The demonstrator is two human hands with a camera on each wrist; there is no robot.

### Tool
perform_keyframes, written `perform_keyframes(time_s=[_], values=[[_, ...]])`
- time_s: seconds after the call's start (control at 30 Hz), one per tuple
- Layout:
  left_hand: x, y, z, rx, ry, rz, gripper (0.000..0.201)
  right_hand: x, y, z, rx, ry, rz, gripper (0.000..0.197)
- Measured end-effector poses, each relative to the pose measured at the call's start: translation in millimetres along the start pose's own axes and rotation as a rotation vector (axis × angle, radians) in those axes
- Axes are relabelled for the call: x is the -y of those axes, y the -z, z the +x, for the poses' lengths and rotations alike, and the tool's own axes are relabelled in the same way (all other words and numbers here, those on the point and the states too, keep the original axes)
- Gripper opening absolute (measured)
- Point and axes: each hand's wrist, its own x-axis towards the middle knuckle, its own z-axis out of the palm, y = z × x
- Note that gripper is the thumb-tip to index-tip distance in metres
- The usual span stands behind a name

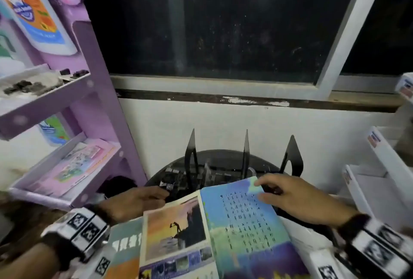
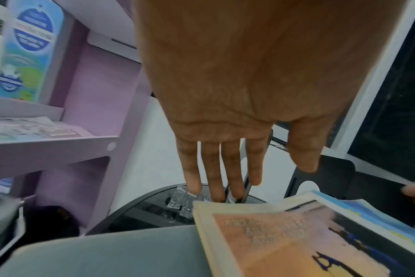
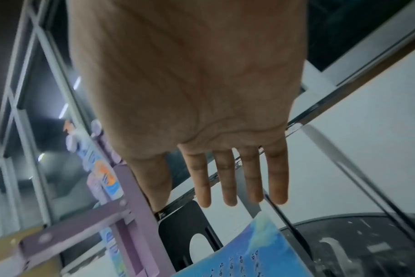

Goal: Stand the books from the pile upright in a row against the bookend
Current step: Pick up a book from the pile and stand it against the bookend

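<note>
Head view — black round table (image 1: 223, 156), dark window (image 1: 223, 21) behind.

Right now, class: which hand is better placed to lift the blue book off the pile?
The right hand. Its open fingers already reach the far corner of the blue book, while the left hand lies beyond the sunset-cover book, fingers stretched toward the black bookends.
</note>
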Motion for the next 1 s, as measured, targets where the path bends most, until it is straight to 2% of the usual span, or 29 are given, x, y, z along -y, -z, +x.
perform_keyframes(time_s=[0.1,0.2,0.3,0.33,0.4,0.47,0.63,0.8,1.0], values=[[-4.2,-2.3,10.8,0.116,0.039,0.02,0.071,7.0,-10.2,24.6,0.122,0.046,-0.132,0.047],[-17.1,-11.2,15.1,0.153,0.036,0.096,0.062,12.7,-18.9,46.3,0.19,0.087,-0.232,0.054],[-24.7,-17.9,21.2,0.143,-0.014,0.136,0.08,18.3,-25.4,57.7,0.226,0.106,-0.307,0.058],[-25.8,-20.6,22.4,0.134,-0.011,0.151,0.072,20.8,-28.3,59.2,0.234,0.111,-0.324,0.059],[-27.8,-26.0,23.5,0.087,0.0,0.213,0.043,24.8,-33.8,60.9,0.236,0.116,-0.362,0.059],[-30.7,-27.6,23.5,0.022,-0.025,0.267,0.03,28.5,-39.5,60.0,0.229,0.119,-0.389,0.058],[-30.9,-20.5,16.0,-0.077,-0.136,0.155,0.038,34.7,-49.2,50.7,0.189,0.097,-0.403,0.061],[-47.1,-18.8,2.1,-0.242,-0.289,0.14,0.017,39.7,-50.8,32.0,0.085,0.107,-0.337,0.065],[-60.9,-15.5,-17.5,-0.339,-0.438,0.029,0.02,50.6,-50.9,5.5,-0.043,0.146,-0.22,0.071]])
